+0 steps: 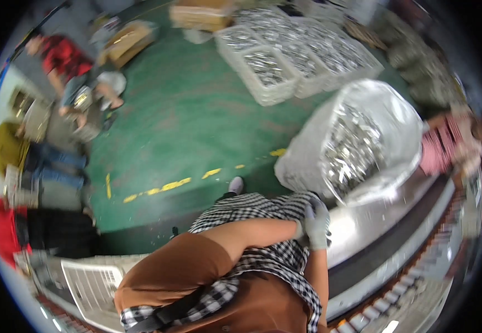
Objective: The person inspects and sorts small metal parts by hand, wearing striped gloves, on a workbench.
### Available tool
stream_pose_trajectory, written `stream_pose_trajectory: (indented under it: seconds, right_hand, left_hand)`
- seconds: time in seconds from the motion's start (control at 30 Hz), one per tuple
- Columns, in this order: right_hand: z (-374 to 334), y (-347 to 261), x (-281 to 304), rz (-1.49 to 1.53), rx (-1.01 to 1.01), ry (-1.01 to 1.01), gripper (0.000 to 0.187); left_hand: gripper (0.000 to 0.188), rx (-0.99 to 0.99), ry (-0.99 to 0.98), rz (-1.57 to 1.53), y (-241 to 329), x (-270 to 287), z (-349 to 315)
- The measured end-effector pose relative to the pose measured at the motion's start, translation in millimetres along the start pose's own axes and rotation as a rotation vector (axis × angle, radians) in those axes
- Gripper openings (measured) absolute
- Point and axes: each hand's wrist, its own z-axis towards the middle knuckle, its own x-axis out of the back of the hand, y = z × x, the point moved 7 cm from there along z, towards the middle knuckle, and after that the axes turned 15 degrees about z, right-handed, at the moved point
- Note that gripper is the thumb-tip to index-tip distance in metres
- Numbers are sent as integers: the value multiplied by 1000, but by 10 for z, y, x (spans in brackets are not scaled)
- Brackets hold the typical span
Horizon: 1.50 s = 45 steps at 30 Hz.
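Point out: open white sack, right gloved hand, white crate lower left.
Open white sack [309,149]: head view, outer wall.
Right gloved hand [318,225]: head view, middle.
White crate [92,286]: head view, slatted wall.

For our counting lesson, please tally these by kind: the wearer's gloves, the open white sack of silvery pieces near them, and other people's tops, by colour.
Gloves: 2
White sack: 1
Red tops: 2
Yellow top: 1
Pink top: 1
Total: 7

Floor, painted green [191,122]; broken yellow line [169,187]. Directly on it: stacked, translucent white plastic crates [277,95] of silvery pieces [263,67], one o'clock; open brown cardboard box [125,51], between ten and eleven.
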Motion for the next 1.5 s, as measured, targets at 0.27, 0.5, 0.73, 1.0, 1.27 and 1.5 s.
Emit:
stream_pose_trajectory:
  seconds: [0.27, 0.5, 0.73, 1.0, 1.27, 1.5]
  right_hand:
    - [-166, 161, 445, 53, 24, 442, 49]
    - [-1382, 631, 1710, 181, -105, 1399, 65]
    - [-1803, 357, 2919, -23, -115, 1763, 71]
    - [-1265, -56, 3948, -463, 314, 1738, 39]
    - [439, -598, 3214, -372, 737, 1200, 33]
    - [112, 717, 1829, 207, -96, 805, 45]
  left_hand:
    - [49, -706, -288, -119, 145, -202, 268]
    - [39, 470, -1109, -2224, 229, -542, 264]
    - [32, 649, -1032, -2173, 231, -309, 146]
    - [34, 696, -1058, -2191, 188, -371, 145]
    - [32, 634, -1076, -2156, 317, -348, 181]
    - [42, 536, -1060, -2132, 241, -408, 157]
